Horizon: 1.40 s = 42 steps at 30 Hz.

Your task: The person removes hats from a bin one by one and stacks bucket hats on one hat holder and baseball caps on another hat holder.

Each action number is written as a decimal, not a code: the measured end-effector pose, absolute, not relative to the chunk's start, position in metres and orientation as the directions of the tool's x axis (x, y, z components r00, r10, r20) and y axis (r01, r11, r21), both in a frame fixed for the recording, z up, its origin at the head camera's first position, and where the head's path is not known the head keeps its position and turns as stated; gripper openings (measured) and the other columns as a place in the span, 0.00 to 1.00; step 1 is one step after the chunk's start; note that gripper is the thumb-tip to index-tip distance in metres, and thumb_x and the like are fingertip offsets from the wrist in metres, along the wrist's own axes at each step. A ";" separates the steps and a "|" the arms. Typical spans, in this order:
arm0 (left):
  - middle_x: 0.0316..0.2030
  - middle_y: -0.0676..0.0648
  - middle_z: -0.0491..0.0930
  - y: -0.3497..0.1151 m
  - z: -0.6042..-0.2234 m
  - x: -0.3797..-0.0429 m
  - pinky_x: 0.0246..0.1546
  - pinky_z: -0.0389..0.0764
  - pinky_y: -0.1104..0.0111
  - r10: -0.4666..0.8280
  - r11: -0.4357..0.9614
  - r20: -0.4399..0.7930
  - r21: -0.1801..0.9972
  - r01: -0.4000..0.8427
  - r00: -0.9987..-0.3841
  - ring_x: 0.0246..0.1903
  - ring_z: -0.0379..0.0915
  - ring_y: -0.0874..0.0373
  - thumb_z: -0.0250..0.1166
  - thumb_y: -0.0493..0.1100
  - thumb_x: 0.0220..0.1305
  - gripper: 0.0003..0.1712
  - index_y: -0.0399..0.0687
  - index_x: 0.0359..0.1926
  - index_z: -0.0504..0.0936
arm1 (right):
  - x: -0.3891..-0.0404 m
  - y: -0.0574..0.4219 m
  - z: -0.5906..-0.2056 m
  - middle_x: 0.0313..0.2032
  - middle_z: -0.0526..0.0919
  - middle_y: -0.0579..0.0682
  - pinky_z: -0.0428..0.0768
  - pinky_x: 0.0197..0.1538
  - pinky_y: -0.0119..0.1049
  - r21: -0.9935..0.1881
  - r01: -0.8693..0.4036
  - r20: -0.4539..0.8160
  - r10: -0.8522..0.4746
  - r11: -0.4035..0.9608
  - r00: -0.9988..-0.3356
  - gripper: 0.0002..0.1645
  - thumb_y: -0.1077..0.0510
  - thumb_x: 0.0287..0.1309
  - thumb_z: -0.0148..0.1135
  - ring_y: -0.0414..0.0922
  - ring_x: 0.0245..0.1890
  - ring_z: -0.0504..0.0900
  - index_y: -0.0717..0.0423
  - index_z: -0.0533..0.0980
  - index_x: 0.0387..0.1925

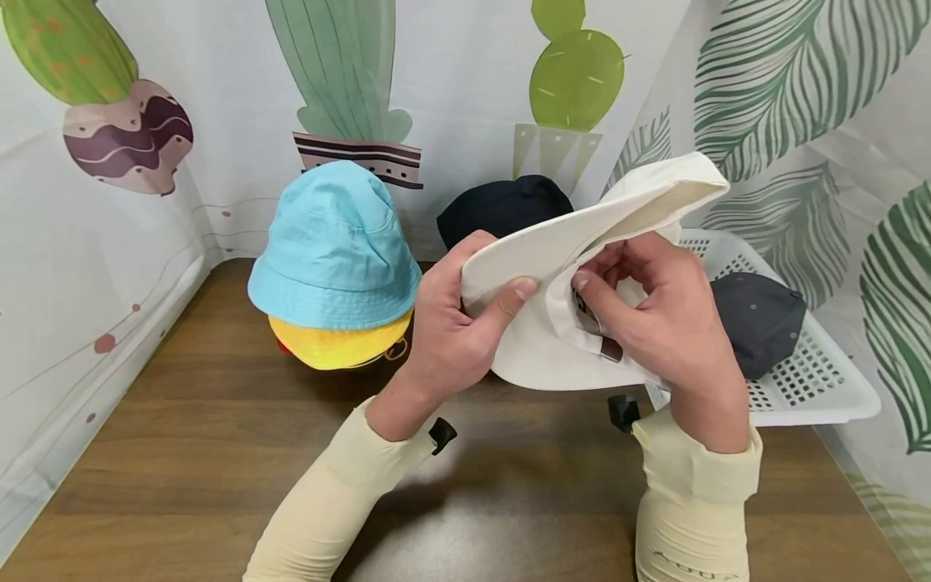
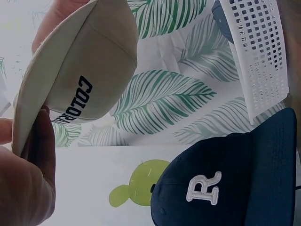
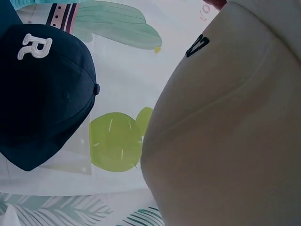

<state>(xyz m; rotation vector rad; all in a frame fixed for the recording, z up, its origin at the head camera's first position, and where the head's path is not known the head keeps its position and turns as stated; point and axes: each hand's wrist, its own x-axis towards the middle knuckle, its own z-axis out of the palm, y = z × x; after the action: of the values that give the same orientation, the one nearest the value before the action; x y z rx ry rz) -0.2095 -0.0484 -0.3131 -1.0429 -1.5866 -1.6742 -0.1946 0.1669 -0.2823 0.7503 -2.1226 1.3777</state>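
A cream-white baseball cap (image 1: 527, 255) is held up above the table, tilted, its inside turned toward me. My left hand (image 1: 454, 327) grips the brim, thumb on its underside. With bent fingers at the cap's opening, my right hand (image 1: 672, 311) pinches the inner sweatband, where a small brown tag shows. In the left wrist view, dark lettering runs across the front of the cap (image 2: 101, 56). The cap (image 3: 225, 132) fills much of the right wrist view and hides the right hand's fingers.
A light-blue bucket hat (image 1: 330, 242) sits on a yellow hat (image 1: 338, 339) at the left. Behind my hands is a navy cap (image 1: 502, 210) with a white R (image 2: 203, 188). At right, a white plastic basket (image 1: 836, 380) holds a dark grey cap (image 1: 760, 323).
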 end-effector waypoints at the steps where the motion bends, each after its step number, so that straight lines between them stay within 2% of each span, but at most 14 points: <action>1: 0.41 0.36 0.84 -0.048 -0.313 -0.210 0.41 0.85 0.57 0.090 -0.098 0.854 0.520 0.849 -0.513 0.41 0.84 0.49 0.71 0.23 0.60 0.16 0.29 0.48 0.80 | -0.195 0.167 -0.283 0.32 0.85 0.48 0.77 0.35 0.31 -0.651 -0.681 0.664 -0.184 0.335 -0.725 0.09 0.71 0.60 0.68 0.43 0.28 0.82 0.60 0.85 0.42; 6: 0.42 0.36 0.84 -0.049 -0.315 -0.209 0.43 0.85 0.57 0.082 -0.073 0.844 0.535 0.842 -0.529 0.43 0.84 0.49 0.71 0.24 0.60 0.17 0.29 0.50 0.80 | -0.193 0.166 -0.282 0.31 0.85 0.49 0.77 0.31 0.31 -0.649 -0.677 0.650 -0.210 0.347 -0.730 0.07 0.70 0.62 0.68 0.43 0.26 0.81 0.60 0.84 0.40; 13: 0.44 0.36 0.84 -0.049 -0.315 -0.209 0.44 0.87 0.56 0.089 -0.054 0.834 0.549 0.834 -0.544 0.44 0.85 0.50 0.71 0.25 0.61 0.18 0.28 0.52 0.79 | -0.188 0.165 -0.280 0.28 0.83 0.49 0.76 0.17 0.34 -0.690 -0.642 0.593 -0.247 0.334 -0.766 0.06 0.68 0.65 0.65 0.43 0.20 0.78 0.57 0.83 0.39; 15: 0.44 0.36 0.84 -0.049 -0.315 -0.209 0.43 0.87 0.56 0.083 -0.043 0.833 0.552 0.833 -0.548 0.44 0.85 0.50 0.72 0.26 0.62 0.19 0.28 0.52 0.79 | -0.188 0.165 -0.279 0.29 0.83 0.48 0.77 0.18 0.34 -0.682 -0.658 0.593 -0.284 0.319 -0.753 0.06 0.69 0.64 0.65 0.44 0.20 0.79 0.57 0.83 0.39; 18: 0.44 0.36 0.84 -0.050 -0.314 -0.209 0.43 0.87 0.56 0.079 -0.032 0.833 0.551 0.834 -0.548 0.45 0.84 0.50 0.72 0.26 0.63 0.18 0.28 0.53 0.79 | -0.189 0.166 -0.279 0.31 0.83 0.47 0.79 0.25 0.32 -0.666 -0.678 0.599 -0.319 0.311 -0.734 0.08 0.71 0.61 0.68 0.44 0.23 0.79 0.58 0.82 0.40; 22: 0.43 0.36 0.84 -0.050 -0.314 -0.210 0.42 0.87 0.56 0.082 -0.029 0.838 0.543 0.839 -0.540 0.44 0.84 0.50 0.71 0.26 0.63 0.17 0.28 0.52 0.79 | -0.192 0.164 -0.280 0.32 0.84 0.47 0.79 0.33 0.30 -0.654 -0.678 0.610 -0.296 0.334 -0.735 0.10 0.72 0.57 0.72 0.44 0.25 0.79 0.61 0.82 0.39; 25: 0.43 0.37 0.84 -0.050 -0.314 -0.210 0.42 0.86 0.57 0.082 -0.023 0.844 0.533 0.846 -0.530 0.44 0.84 0.50 0.72 0.27 0.63 0.16 0.29 0.51 0.79 | -0.192 0.161 -0.281 0.29 0.84 0.47 0.79 0.32 0.30 -0.658 -0.669 0.617 -0.263 0.346 -0.742 0.09 0.72 0.57 0.71 0.44 0.24 0.79 0.60 0.81 0.37; 28: 0.42 0.37 0.84 -0.051 -0.313 -0.210 0.43 0.85 0.57 0.074 -0.016 0.854 0.517 0.856 -0.515 0.44 0.84 0.50 0.72 0.27 0.63 0.16 0.29 0.50 0.78 | -0.191 0.160 -0.281 0.27 0.83 0.48 0.78 0.25 0.31 -0.665 -0.673 0.631 -0.240 0.324 -0.738 0.08 0.72 0.58 0.68 0.44 0.22 0.79 0.60 0.82 0.38; 33: 0.40 0.37 0.83 -0.051 -0.312 -0.211 0.42 0.84 0.57 0.071 -0.023 0.872 0.486 0.873 -0.484 0.42 0.84 0.50 0.71 0.26 0.62 0.15 0.29 0.48 0.78 | -0.189 0.160 -0.280 0.27 0.83 0.53 0.76 0.18 0.34 -0.721 -0.657 0.622 -0.211 0.219 -0.754 0.07 0.74 0.60 0.64 0.45 0.19 0.77 0.65 0.82 0.39; 36: 0.41 0.37 0.83 -0.050 -0.313 -0.211 0.43 0.85 0.57 0.085 -0.021 0.880 0.470 0.882 -0.467 0.43 0.84 0.50 0.72 0.25 0.62 0.15 0.29 0.48 0.79 | -0.192 0.161 -0.282 0.31 0.84 0.54 0.81 0.27 0.33 -0.725 -0.648 0.598 -0.252 0.234 -0.761 0.10 0.74 0.59 0.67 0.45 0.25 0.80 0.66 0.82 0.42; 40: 0.41 0.37 0.83 -0.052 -0.313 -0.211 0.44 0.85 0.57 0.094 0.009 0.884 0.459 0.888 -0.458 0.44 0.84 0.50 0.72 0.26 0.62 0.15 0.30 0.48 0.79 | -0.195 0.160 -0.283 0.34 0.85 0.54 0.83 0.41 0.33 -0.710 -0.649 0.583 -0.288 0.273 -0.760 0.18 0.75 0.55 0.70 0.46 0.34 0.83 0.65 0.80 0.48; 42: 0.41 0.38 0.82 -0.053 -0.313 -0.211 0.44 0.85 0.58 0.094 0.016 0.885 0.456 0.890 -0.456 0.44 0.83 0.51 0.72 0.26 0.63 0.15 0.30 0.49 0.79 | -0.196 0.158 -0.283 0.33 0.84 0.55 0.83 0.41 0.33 -0.721 -0.645 0.586 -0.272 0.256 -0.763 0.19 0.76 0.54 0.70 0.47 0.33 0.83 0.66 0.80 0.48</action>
<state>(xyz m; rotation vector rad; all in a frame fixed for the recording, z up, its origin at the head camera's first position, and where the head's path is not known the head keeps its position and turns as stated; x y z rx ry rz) -0.2113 -0.0526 -0.3127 -1.0226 -1.6247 -1.5096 -0.1959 0.1580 -0.2832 0.8398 -2.1898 1.5111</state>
